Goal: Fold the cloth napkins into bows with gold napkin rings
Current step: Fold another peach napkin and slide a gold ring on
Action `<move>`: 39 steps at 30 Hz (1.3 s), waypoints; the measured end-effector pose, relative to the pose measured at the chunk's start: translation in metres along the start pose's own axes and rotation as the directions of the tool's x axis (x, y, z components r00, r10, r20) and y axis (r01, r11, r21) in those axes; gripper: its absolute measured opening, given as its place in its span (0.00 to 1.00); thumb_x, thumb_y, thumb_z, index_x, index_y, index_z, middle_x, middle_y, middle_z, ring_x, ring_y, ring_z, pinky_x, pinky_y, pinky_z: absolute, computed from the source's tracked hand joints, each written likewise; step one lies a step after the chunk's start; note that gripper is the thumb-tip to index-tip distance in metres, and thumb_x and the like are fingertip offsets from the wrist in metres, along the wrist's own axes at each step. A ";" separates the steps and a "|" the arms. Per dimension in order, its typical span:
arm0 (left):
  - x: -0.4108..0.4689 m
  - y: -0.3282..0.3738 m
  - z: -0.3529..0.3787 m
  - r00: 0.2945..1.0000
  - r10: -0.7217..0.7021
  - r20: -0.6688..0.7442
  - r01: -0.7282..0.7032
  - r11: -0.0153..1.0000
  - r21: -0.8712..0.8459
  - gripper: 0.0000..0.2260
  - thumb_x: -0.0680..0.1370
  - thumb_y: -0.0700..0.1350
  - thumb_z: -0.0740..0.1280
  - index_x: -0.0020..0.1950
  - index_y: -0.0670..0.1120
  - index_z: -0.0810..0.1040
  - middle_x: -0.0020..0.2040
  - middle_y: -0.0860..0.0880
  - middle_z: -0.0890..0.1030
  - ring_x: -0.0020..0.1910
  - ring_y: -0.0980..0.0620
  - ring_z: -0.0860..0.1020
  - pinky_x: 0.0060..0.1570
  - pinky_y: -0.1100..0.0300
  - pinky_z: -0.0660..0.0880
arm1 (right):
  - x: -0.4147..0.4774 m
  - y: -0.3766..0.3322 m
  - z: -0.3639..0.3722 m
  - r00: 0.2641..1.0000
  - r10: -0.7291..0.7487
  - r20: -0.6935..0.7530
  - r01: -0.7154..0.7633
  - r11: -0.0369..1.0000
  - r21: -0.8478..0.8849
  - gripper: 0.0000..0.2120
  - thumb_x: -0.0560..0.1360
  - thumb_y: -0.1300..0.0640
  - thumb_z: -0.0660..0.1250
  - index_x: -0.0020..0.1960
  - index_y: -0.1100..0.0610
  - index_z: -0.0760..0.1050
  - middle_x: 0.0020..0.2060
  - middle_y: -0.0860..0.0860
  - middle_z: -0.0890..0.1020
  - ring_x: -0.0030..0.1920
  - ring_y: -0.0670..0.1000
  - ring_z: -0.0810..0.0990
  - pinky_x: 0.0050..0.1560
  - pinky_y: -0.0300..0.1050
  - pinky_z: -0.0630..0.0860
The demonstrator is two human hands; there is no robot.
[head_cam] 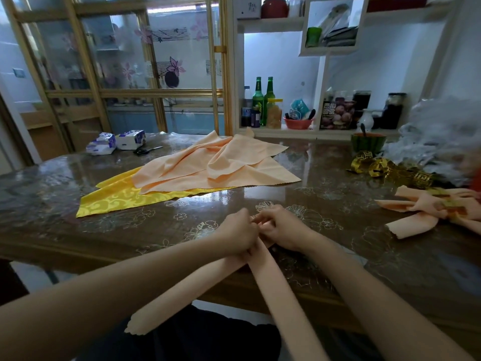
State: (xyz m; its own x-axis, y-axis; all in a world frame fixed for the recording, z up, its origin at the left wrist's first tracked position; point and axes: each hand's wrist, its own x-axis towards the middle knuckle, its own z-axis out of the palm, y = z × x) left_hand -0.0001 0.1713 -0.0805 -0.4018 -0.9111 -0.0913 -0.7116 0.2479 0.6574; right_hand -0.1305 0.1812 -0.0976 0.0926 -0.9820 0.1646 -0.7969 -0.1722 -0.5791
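Both my hands meet at the table's near edge, gripping a folded peach napkin (276, 290). My left hand (238, 231) and my right hand (281, 227) curl round its gathered middle, fingers touching. Two long folded tails hang from my hands over the table edge toward my lap. Whether a ring sits on it is hidden by my fingers. A finished peach bow with a gold ring (440, 207) lies at the right. Several loose gold napkin rings (390, 170) lie behind it.
A pile of loose peach napkins (208, 162) lies mid-table on a yellow patterned cloth (114, 199). Tissue packs (115, 142) and scissors (147, 150) sit at the back left. A watermelon-pattern bowl (368, 143) and crinkled clear plastic (442, 134) sit at the right.
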 end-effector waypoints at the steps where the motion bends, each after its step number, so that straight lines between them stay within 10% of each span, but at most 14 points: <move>1: 0.001 -0.002 -0.004 0.997 -0.035 0.067 0.045 0.989 -0.143 0.04 0.81 0.43 0.57 0.54 0.45 0.66 0.39 0.43 0.80 0.31 0.49 0.79 0.35 0.55 0.77 | 0.000 0.002 0.001 1.000 -0.001 -0.011 0.001 1.000 0.000 0.11 0.74 0.61 0.67 0.56 0.58 0.79 0.52 0.54 0.76 0.50 0.47 0.74 0.49 0.37 0.69; 4: -0.001 -0.009 -0.016 0.990 -0.067 0.125 0.090 0.979 -0.183 0.07 0.78 0.45 0.66 0.44 0.47 0.68 0.36 0.47 0.77 0.30 0.54 0.77 0.32 0.62 0.74 | -0.001 0.003 0.002 1.000 0.013 -0.016 -0.013 1.000 0.024 0.13 0.72 0.58 0.71 0.57 0.57 0.79 0.52 0.50 0.71 0.51 0.47 0.72 0.51 0.37 0.68; 11: 0.008 -0.025 -0.022 0.966 -0.202 0.159 0.187 0.977 0.105 0.32 0.66 0.58 0.75 0.64 0.44 0.73 0.56 0.48 0.76 0.53 0.50 0.74 0.50 0.58 0.74 | -0.005 0.006 0.004 0.998 -0.005 -0.061 0.007 0.999 0.037 0.07 0.71 0.56 0.72 0.47 0.53 0.75 0.52 0.51 0.71 0.54 0.48 0.70 0.57 0.41 0.68; 20: 0.007 -0.025 0.001 0.999 -0.042 0.034 0.042 0.999 0.000 0.18 0.66 0.54 0.76 0.47 0.44 0.78 0.42 0.49 0.78 0.40 0.54 0.77 0.36 0.63 0.74 | 0.004 0.002 -0.020 0.969 0.001 0.248 0.027 0.994 -0.110 0.10 0.78 0.61 0.61 0.57 0.57 0.77 0.52 0.50 0.65 0.52 0.48 0.68 0.57 0.40 0.68; 30: 0.056 -0.016 0.012 0.978 0.188 -0.093 -0.204 0.956 -0.212 0.12 0.73 0.48 0.71 0.53 0.44 0.80 0.46 0.48 0.81 0.45 0.53 0.78 0.46 0.59 0.76 | 0.036 0.019 -0.044 0.982 0.081 0.170 -0.086 0.996 0.022 0.10 0.74 0.67 0.61 0.36 0.58 0.72 0.44 0.49 0.70 0.39 0.44 0.70 0.38 0.30 0.71; 34: 0.091 -0.010 0.014 0.972 0.205 -0.116 -0.225 0.954 -0.196 0.10 0.73 0.50 0.71 0.47 0.44 0.79 0.42 0.51 0.79 0.41 0.55 0.76 0.34 0.69 0.70 | 0.053 0.034 -0.051 0.996 0.086 0.039 -0.083 0.993 -0.079 0.06 0.75 0.64 0.61 0.40 0.58 0.75 0.42 0.47 0.72 0.40 0.46 0.72 0.39 0.35 0.71; 39: 0.143 0.003 0.007 0.974 0.095 -0.204 -0.154 0.944 -0.293 0.18 0.73 0.54 0.70 0.52 0.40 0.79 0.45 0.45 0.80 0.43 0.48 0.78 0.43 0.55 0.75 | 0.074 0.054 -0.059 0.990 0.138 -0.013 -0.136 0.987 0.084 0.18 0.76 0.57 0.64 0.65 0.51 0.69 0.59 0.51 0.72 0.56 0.50 0.74 0.54 0.45 0.75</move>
State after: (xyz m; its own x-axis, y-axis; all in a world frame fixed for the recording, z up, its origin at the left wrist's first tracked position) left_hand -0.0637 0.0440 -0.0972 -0.3417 -0.9313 0.1265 -0.4405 0.2776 0.8538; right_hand -0.2017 0.1037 -0.0694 -0.0262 -0.9953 0.0937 -0.7489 -0.0425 -0.6613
